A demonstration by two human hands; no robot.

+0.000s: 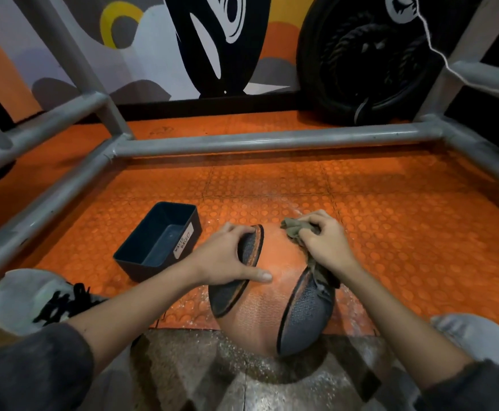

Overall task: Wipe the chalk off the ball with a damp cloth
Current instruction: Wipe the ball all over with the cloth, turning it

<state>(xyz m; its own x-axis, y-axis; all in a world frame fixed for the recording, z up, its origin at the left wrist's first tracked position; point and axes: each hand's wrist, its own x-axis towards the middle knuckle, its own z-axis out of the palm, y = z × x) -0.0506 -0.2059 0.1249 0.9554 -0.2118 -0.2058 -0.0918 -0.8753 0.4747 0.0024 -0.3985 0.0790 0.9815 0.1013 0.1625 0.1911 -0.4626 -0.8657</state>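
On the orange studded floor [390, 221], inside a grey metal pipe frame [272, 140], an orange and grey ball [267, 292] sits between the person's feet, partly over a speckled grey patch of flooring at the near edge. The left hand [224, 259] holds the ball at its upper left, with the fingers curved over a grey panel and the thumb stretched along the orange band. The right hand [326, 243] grips a bunched olive cloth [294, 229] and presses it to the ball's upper right; one end of the cloth sticks out past the fingers and another trails down below the wrist onto the right grey panel. Pale chalk dust shows on the orange band near the left thumb and on the floor around the ball. Just left of the ball stands a dark open bin [153, 269] with a white label [184, 242] reading "WASTE BASKET". A light shoe with black laces [20, 298] sits at the left, another light shoe [473, 333] at the right. Beyond the frame, a black tyre [361, 63] leans against a painted wall [153, 54].
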